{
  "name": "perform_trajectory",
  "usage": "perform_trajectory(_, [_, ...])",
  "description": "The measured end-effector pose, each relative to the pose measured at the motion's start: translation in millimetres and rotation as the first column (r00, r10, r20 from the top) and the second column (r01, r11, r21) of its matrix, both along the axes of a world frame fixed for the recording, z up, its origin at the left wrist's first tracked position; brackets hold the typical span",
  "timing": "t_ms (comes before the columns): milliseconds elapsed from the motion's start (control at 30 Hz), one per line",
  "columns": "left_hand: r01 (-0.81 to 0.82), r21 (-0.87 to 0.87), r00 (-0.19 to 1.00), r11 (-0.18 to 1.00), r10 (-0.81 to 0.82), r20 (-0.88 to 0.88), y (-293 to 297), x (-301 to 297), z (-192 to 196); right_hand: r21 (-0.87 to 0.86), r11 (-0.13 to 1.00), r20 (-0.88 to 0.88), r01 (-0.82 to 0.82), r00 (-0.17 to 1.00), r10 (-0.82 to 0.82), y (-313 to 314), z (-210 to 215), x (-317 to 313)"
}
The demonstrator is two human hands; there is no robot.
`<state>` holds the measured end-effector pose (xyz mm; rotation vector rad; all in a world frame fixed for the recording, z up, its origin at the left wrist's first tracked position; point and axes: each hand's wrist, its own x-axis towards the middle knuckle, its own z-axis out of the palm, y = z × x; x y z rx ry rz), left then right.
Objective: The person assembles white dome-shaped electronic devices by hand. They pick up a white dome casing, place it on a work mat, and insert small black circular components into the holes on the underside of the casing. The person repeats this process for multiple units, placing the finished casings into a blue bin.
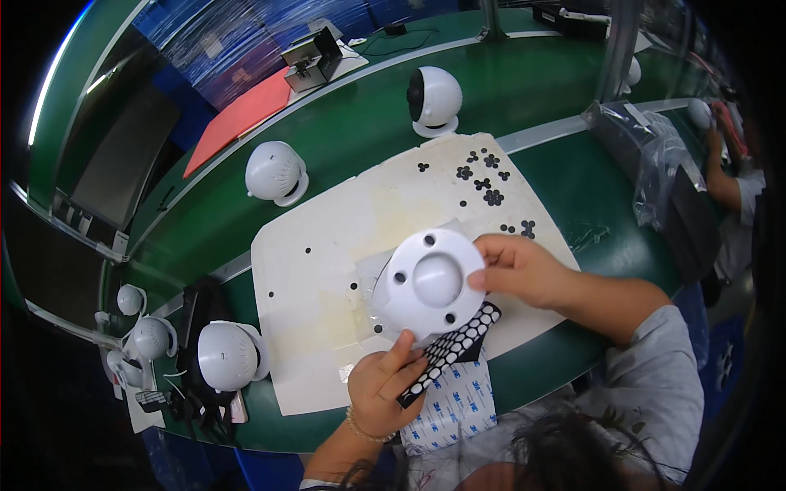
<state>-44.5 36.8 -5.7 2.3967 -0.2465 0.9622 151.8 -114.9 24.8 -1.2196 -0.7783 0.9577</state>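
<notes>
My right hand (524, 270) pinches the right rim of a round white device base (432, 282), which has a domed middle and small holes around it. My left hand (383, 389) is below it; its fingers hold a sheet of round black pads (454, 348) and its thumb touches the base's lower edge. Under both lies a white backing sheet with blue print (454, 405). All this sits over a stained white work mat (327, 270) on the green bench.
Loose black pads (485, 182) lie at the mat's far right. White dome-shaped devices stand around: (277, 173), (434, 100), (231, 356), with smaller ones at left (141, 335). A red sheet (237, 119), a clear plastic bag (647, 155) and another person's arm (725, 176) are nearby.
</notes>
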Motion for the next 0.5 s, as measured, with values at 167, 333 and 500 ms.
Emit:
perform_trajectory(167, [0.036, -0.028, 0.999, 0.999, -0.036, -0.031, 2, 0, 4, 0.06, 0.969, 0.002, 0.238, 0.971, -0.239, -7, 17, 58])
perform_trajectory(333, [0.071, -0.032, 0.994, 0.997, -0.073, -0.084, 2, 2, 11, 0.312, 0.761, 0.949, 0.569, -0.157, -0.272, 5, -3, 147])
perform_trajectory(500, [0.082, -0.046, 0.99, 0.996, -0.087, -0.108, 2, 1, 12, 0.123, 0.648, 0.967, 0.752, -0.239, 0.094, -3, -59, 248])
